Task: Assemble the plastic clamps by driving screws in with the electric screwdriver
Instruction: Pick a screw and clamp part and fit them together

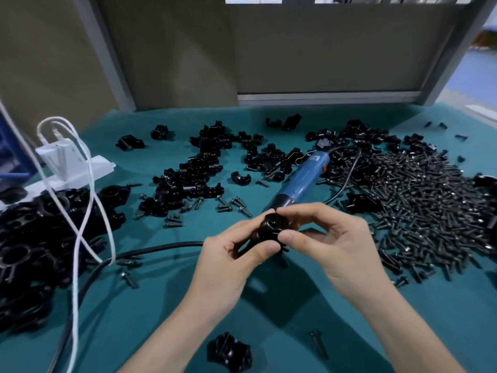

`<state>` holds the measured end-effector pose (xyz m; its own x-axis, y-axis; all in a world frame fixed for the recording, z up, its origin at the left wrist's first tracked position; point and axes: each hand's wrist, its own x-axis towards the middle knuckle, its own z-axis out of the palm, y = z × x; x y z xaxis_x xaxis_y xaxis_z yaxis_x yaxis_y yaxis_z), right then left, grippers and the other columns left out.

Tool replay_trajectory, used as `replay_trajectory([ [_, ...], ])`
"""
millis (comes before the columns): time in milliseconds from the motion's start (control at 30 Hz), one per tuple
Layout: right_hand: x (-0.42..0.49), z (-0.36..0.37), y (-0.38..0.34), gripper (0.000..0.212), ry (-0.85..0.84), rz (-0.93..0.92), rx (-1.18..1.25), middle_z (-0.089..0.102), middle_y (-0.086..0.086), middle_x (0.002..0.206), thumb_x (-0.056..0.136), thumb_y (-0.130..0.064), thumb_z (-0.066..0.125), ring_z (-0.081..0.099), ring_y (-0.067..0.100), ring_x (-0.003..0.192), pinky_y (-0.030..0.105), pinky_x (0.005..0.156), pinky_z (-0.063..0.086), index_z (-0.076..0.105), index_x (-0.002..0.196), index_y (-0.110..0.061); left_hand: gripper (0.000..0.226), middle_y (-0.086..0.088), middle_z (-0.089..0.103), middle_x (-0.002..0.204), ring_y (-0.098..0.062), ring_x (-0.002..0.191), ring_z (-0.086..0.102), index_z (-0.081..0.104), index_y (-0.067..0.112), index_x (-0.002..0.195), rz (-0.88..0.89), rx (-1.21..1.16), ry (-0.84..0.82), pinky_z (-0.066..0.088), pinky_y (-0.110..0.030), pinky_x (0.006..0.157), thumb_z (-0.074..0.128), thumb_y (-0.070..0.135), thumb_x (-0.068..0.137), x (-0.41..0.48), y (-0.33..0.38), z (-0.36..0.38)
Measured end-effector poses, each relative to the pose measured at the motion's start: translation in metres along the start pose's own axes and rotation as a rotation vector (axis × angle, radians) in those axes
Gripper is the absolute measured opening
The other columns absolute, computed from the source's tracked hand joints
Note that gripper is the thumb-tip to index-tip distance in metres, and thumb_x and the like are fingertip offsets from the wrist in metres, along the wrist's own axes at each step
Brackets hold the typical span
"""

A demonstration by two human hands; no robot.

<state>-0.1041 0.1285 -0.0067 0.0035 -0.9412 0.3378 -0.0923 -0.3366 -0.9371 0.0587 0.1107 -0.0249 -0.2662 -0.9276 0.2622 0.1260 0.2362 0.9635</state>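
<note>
Plastic clamp [270, 229] is held above mat centre, pinched by left hand [236, 254] and right hand [326, 238]; halves should be aligned squarely before electric screwdriver [301, 181], lying just beyond, is taken up; screw pile [419, 200] lies right.

Both hands [226, 262] [333, 243] around one black clamp [270, 228] — perhaps two joined halves

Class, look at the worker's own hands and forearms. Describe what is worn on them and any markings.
Both the left hand and right hand are bare: no gloves, rings, watch or bands show. The forearms are uncovered to the picture's edge, with no sleeve in view. Nails look short and unpainted. No markings show.
</note>
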Motion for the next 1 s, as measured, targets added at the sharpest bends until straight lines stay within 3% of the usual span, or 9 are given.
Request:
replay_trajectory([
  [133, 0.001, -0.003, 0.002, 0.031, -0.027, -0.020, -0.049, 0.063, -0.010, 0.088, 0.067, -0.021, 0.079, 0.060, 0.009, 0.083, 0.022, 0.077, 0.051, 0.075, 0.090, -0.041, 0.038, 0.011, 0.072, 0.110, -0.007, 0.110, 0.065, 0.072, 0.042, 0.105, -0.030, -0.044, -0.024, 0.047, -0.015, 0.090, 0.075, 0.038, 0.067, 0.000, 0.001, -0.001],
  [233, 0.000, -0.003, 0.000, 0.030, -0.060, -0.027, -0.047, 0.063, -0.011, 0.089, 0.068, -0.020, 0.079, 0.059, 0.007, 0.084, 0.019, 0.077, 0.048, 0.075, 0.093, -0.037, 0.039, 0.011, 0.073, 0.107, -0.006, 0.106, 0.067, 0.073, 0.041, 0.104, -0.048, -0.082, -0.031, 0.049, -0.013, 0.085, 0.077, 0.029, 0.067, 0.000, 0.003, -0.002],
  [333, -0.001, -0.003, -0.002, 0.028, -0.073, -0.033, -0.038, 0.063, -0.012, 0.087, 0.068, -0.019, 0.079, 0.059, 0.005, 0.083, 0.016, 0.077, 0.047, 0.077, 0.093, -0.030, 0.037, 0.005, 0.075, 0.101, -0.011, 0.098, 0.070, 0.075, 0.038, 0.100, -0.048, -0.087, -0.017, 0.051, -0.017, 0.082, 0.076, 0.035, 0.063, -0.001, 0.003, 0.000],
  [533, -0.001, -0.010, -0.005, 0.040, -0.201, 0.048, 0.005, 0.059, 0.000, 0.100, 0.068, -0.021, 0.080, 0.058, 0.012, 0.097, 0.020, 0.082, 0.049, 0.074, 0.106, -0.031, 0.034, 0.007, 0.076, 0.093, -0.006, 0.089, 0.071, 0.076, 0.037, 0.093, -0.029, -0.087, 0.040, 0.050, -0.013, 0.077, 0.083, 0.032, 0.060, -0.002, 0.005, 0.001],
  [733, -0.006, -0.003, -0.003, 0.039, -0.114, 0.036, -0.008, 0.061, -0.010, 0.095, 0.068, -0.018, 0.076, 0.059, 0.004, 0.092, 0.015, 0.072, 0.050, 0.075, 0.104, -0.032, 0.031, 0.005, 0.076, 0.088, -0.006, 0.083, 0.071, 0.078, 0.034, 0.088, -0.019, -0.121, 0.136, 0.051, -0.012, 0.072, 0.075, 0.032, 0.058, -0.005, 0.005, 0.009],
  [900, -0.022, -0.020, -0.007, 0.038, -0.119, 0.005, -0.175, 0.062, -0.012, 0.093, 0.073, -0.026, 0.074, 0.063, 0.011, 0.093, 0.017, 0.078, 0.051, 0.072, 0.109, -0.036, 0.040, 0.007, 0.071, 0.090, -0.010, 0.084, 0.067, 0.075, 0.044, 0.088, -0.011, 0.085, 0.081, 0.052, -0.016, 0.078, 0.089, 0.039, 0.051, -0.012, 0.000, 0.014],
  [1000, -0.029, -0.038, -0.010, 0.039, -0.174, -0.059, -0.397, 0.060, -0.010, 0.091, 0.075, -0.020, 0.077, 0.062, 0.010, 0.090, 0.011, 0.080, 0.046, 0.070, 0.112, -0.033, 0.037, 0.011, 0.069, 0.092, -0.008, 0.086, 0.067, 0.073, 0.043, 0.092, -0.047, 0.166, -0.033, 0.053, -0.015, 0.076, 0.085, 0.034, 0.059, -0.017, -0.004, 0.021],
])
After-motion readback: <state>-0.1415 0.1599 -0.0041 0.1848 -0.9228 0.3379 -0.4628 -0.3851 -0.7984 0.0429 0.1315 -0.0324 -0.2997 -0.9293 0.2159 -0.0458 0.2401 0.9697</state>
